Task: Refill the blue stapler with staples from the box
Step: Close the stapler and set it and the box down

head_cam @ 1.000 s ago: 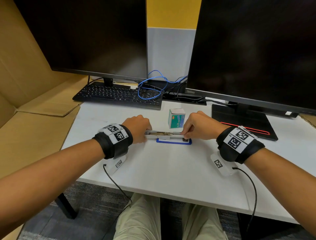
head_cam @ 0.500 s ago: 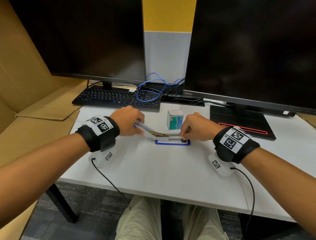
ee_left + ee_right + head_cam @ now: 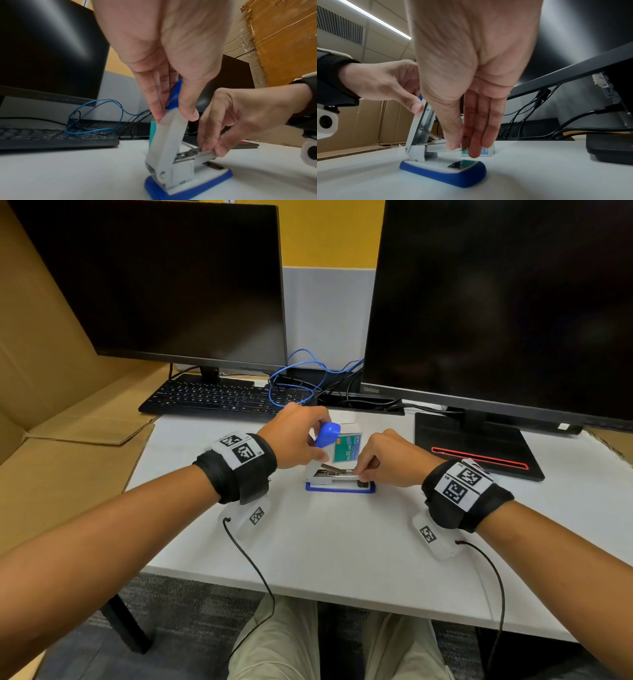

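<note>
The blue stapler (image 3: pixel 339 489) sits on the white desk (image 3: pixel 342 542), its blue base (image 3: pixel 443 171) flat. My left hand (image 3: pixel 318 446) pinches the blue-tipped top cover (image 3: pixel 169 135) and holds it swung up, nearly upright. My right hand (image 3: pixel 359 474) pinches the front end of the metal magazine (image 3: pixel 197 154), which lies level over the base. In the right wrist view, the thumb and fingers of my right hand (image 3: pixel 458 147) close on that rail. The green and white staple box (image 3: pixel 347 446) stands upright just behind the stapler, with its flap down.
A black keyboard (image 3: pixel 219 400) and a tangle of blue cable (image 3: pixel 298 381) lie at the back of the desk under two dark monitors (image 3: pixel 164 285). A black monitor base (image 3: pixel 476 446) sits to the right. Cardboard sheets (image 3: pixel 51 440) border the desk on the left.
My left hand has swung the stapler's cover up from lying flat to nearly upright. My right hand has stayed on the front of the magazine.
</note>
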The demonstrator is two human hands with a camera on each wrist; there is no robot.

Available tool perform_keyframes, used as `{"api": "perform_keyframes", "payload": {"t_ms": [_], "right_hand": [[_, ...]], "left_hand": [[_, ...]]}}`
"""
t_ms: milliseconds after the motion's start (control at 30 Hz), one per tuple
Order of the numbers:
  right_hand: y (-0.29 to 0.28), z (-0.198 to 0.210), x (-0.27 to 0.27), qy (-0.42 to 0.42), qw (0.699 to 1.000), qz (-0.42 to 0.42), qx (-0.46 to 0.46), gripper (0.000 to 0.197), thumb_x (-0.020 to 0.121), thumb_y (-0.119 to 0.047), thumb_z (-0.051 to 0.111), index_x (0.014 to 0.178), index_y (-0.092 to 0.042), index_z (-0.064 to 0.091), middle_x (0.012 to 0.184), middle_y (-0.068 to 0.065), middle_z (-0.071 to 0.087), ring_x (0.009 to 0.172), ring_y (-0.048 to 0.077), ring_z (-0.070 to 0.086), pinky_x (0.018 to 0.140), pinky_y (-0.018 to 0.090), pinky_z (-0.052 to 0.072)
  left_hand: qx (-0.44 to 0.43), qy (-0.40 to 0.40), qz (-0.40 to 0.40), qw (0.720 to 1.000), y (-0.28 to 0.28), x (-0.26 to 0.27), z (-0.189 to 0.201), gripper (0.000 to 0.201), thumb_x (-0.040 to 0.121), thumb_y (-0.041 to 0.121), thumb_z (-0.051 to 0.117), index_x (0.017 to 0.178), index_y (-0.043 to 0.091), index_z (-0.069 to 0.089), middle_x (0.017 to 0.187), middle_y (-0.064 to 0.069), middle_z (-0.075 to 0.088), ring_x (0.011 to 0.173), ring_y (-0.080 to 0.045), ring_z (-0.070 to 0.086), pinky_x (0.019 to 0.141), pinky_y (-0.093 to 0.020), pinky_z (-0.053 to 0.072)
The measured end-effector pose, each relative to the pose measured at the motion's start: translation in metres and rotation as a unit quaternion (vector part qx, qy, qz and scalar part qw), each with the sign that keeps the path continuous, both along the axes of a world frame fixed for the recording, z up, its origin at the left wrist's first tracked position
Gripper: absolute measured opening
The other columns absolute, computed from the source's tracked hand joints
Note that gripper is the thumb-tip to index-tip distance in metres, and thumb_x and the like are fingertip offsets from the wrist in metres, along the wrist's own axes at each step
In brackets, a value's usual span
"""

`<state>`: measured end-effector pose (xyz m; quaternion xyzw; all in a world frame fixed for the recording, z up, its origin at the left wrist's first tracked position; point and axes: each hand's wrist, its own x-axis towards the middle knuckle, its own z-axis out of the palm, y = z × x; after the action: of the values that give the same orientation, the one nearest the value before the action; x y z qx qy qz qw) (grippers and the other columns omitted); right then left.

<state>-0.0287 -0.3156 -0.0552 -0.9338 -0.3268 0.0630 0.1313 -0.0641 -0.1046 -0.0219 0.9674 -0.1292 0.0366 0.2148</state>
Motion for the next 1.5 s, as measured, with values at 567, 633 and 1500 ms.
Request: {"api": "perform_keyframes", "payload": {"t_ms": [567,633,1500], "right_hand": [[-0.015,-0.001,-0.003,0.022,0.988,-0.106,0.113,0.037,0.062,-0.034,0.090,0.088,-0.012,0.074,0.079,0.002,0.075,0.075,0.018,0.071,0.078,0.039,0.060],[-0.015,0.002,-0.003,0.017,0.991,-0.098,0.090,0.049,0.062,-0.041,0.089,0.101,-0.016,0.071,0.087,-0.001,0.074,0.084,0.017,0.068,0.084,0.041,0.057],[0.016,0.024,0.020,-0.055,0.990,-0.028,0.126,0.018,0.085,-0.033,0.071,0.094,-0.019,0.078,0.100,-0.005,0.073,0.094,0.012,0.064,0.088,0.038,0.055]], "left_hand": [[0.092,-0.019,-0.041,0.995,-0.037,0.009,-0.024,0.035,0.072,0.031,0.080,0.106,0.022,0.072,0.099,0.001,0.075,0.076,-0.014,0.053,0.085,-0.039,0.055],[0.125,-0.018,-0.044,0.991,-0.040,0.010,-0.027,0.035,0.072,0.034,0.078,0.106,0.024,0.073,0.099,0.000,0.075,0.077,-0.015,0.052,0.083,-0.039,0.055],[0.181,0.089,-0.051,0.978,-0.012,0.015,-0.008,0.041,0.070,0.031,0.083,0.106,0.018,0.069,0.082,0.006,0.058,0.097,-0.021,0.056,0.073,-0.030,0.043]]}}
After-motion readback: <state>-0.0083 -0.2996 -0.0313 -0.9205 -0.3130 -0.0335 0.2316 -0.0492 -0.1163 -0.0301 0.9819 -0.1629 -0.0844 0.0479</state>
